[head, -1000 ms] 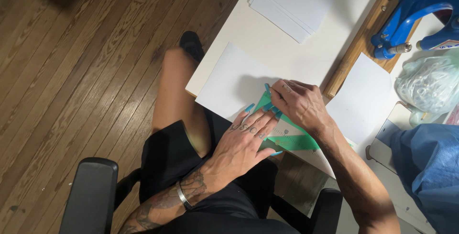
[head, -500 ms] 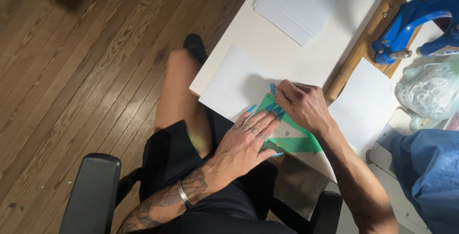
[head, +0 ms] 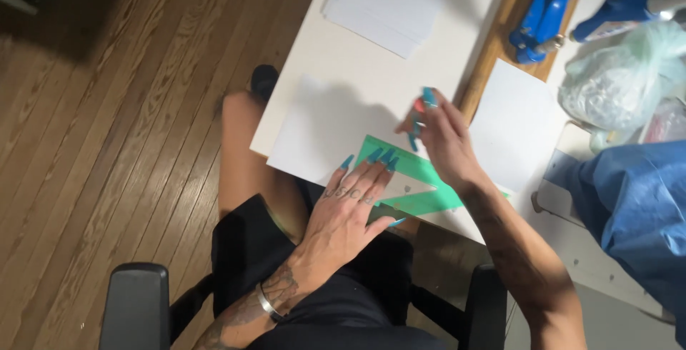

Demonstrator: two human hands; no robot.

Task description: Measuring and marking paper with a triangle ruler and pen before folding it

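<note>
since the earlier frame the right hand (head: 437, 135) has lifted off the green triangle ruler (head: 418, 182) and risen toward the upper middle of the frame, and the view has closed in on the table edge. that hand now pinches a small slim object, probably a pencil (head: 416, 130), fingers closed around it just above the ruler's upper point. the left hand (head: 351, 214) lies flat and open, fingertips spread on the ruler's left part, pressing it onto a white sheet of paper (head: 321, 132) at centre frame.

by the look of it the step in hand is marking along the ruler: it is pinned and the tip is poised. the next move calls for steady downward pressure from the left hand so the ruler does not slide, and for bringing the tip down against the ruler's edge.

the surface is a white table (head: 336, 42). a stack of white paper (head: 386, 0) sits at top centre, another sheet (head: 514, 121) right of a wooden strip (head: 493, 57), a blue metal tool (head: 572, 0) at upper right beside a crumpled plastic bag (head: 622, 78). blue fabric (head: 636, 207) fills the right edge. wooden floorboards (head: 107, 128) cover the left, and a black chair armrest (head: 132, 307) shows at lower left.
</note>
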